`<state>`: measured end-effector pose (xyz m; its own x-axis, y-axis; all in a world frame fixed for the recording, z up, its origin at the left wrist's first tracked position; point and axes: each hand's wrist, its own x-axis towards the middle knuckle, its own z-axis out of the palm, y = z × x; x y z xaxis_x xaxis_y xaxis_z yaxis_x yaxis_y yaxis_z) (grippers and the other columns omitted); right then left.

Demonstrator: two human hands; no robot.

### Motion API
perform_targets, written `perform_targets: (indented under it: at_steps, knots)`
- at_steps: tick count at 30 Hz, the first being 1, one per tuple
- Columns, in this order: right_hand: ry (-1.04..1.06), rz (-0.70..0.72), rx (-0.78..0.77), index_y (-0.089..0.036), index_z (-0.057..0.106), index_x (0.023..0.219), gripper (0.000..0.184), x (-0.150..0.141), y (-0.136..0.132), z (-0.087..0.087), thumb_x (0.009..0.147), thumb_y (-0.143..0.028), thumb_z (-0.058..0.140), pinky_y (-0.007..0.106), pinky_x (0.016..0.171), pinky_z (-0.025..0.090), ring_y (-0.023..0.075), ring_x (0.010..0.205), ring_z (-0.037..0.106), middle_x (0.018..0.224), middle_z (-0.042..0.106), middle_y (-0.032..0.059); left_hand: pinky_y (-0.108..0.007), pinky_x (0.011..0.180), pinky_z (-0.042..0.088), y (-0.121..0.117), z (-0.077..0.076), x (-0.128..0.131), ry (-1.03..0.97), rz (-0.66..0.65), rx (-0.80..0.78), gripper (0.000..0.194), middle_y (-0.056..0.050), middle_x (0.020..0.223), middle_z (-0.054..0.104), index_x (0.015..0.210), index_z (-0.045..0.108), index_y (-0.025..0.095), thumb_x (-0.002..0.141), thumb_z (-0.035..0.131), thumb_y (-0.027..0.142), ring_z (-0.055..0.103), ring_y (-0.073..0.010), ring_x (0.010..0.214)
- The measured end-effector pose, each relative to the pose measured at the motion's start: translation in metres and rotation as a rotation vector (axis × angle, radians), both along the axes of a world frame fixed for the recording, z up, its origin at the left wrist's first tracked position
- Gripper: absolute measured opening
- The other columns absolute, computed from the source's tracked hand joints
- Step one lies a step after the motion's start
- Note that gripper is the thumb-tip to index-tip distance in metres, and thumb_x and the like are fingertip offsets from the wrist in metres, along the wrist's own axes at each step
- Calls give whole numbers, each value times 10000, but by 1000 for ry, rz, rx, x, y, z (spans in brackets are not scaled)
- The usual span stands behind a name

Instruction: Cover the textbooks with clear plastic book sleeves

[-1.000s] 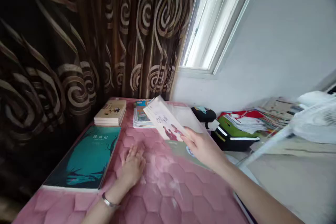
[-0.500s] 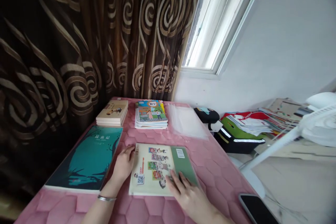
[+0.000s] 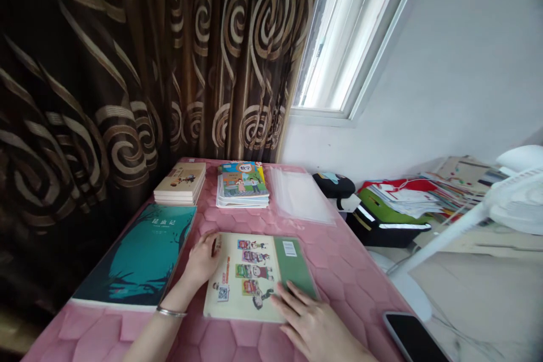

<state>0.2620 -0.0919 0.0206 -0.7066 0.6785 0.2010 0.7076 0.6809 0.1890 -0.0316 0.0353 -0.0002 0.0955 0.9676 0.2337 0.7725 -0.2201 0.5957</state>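
Observation:
A book [image 3: 241, 308] with a cream and green back cover, small cartoon figures and a barcode lies flat on the pink padded surface. My left hand [image 3: 205, 260], a silver bangle at its wrist, has its fingers bent over the book's upper left edge. Spread flat, the fingers of my right hand [image 3: 307, 319] rest on the lower right of the cover. Left of the book lies a large teal book [image 3: 139, 260]. Behind are a stack of tan books [image 3: 180, 181], a stack with a colourful textbook [image 3: 242, 182] on top, and clear plastic sheets [image 3: 301, 195].
At the near right edge lies a phone [image 3: 413, 336]. A white fan [image 3: 449, 237] stands beyond it. On the right, a black and green box [image 3: 382, 223] sits beside piled papers [image 3: 449, 186]. A patterned curtain [image 3: 148, 68] hangs at the back left.
The cream and green book has shifted slightly toward me and tilted a little. My left fingers have curled more over its edge; my right hand has moved slightly right and down.

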Motion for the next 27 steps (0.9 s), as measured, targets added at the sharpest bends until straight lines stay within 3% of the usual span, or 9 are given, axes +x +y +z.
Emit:
perform_targets:
  at_steps: [4,8,12,15,18,21,27]
  knots:
    - [68,-31,-105,-221,588,1320,409,-2,1,8,921,-309,560,389,908,559,297,1174,609,1356,578,66,-372,1116,370,11,8,12,-40,-122,6,389,-129,1402,545,1158,667,166,820,481,113,493,-221,1314]
    - [90,-52,-188,-233,622,1284,362,-5,2,18,945,-309,521,386,940,544,285,1182,605,1338,592,46,-392,1093,408,18,3,14,-142,-254,8,330,-105,1252,663,1091,706,196,888,464,288,562,-219,1237]
    - [145,-96,-283,-234,667,1205,306,-7,6,25,945,-237,506,348,982,505,239,1164,621,1280,646,41,-414,1105,392,19,-6,6,-251,-269,12,418,-98,1257,664,1094,711,202,905,430,447,557,-223,1239]
    - [164,-157,-355,-240,705,1071,274,-6,15,30,958,-215,457,265,826,534,186,935,712,1037,756,33,-407,1100,396,18,-5,3,-347,-230,-64,497,-90,1257,667,1073,715,201,921,366,521,565,-216,1233]
    - [133,-202,-388,-260,717,949,304,-2,29,42,970,-241,414,224,646,495,165,725,713,806,760,9,-400,1104,390,17,-3,4,-371,-217,-93,504,-79,1270,662,964,736,208,928,351,531,555,-216,1248]
    - [125,-191,-398,-276,720,929,328,6,50,68,954,-221,398,235,645,469,171,735,704,811,759,5,-396,1101,393,17,-5,6,-404,-168,-83,489,-84,1268,663,989,725,201,940,346,507,560,-218,1243]
    - [208,-360,-225,-253,712,971,359,23,121,129,966,-266,354,267,734,445,190,813,681,919,755,25,-432,1067,425,26,-16,7,-577,166,-53,390,-182,1281,631,1180,593,108,946,386,341,572,-256,1225]
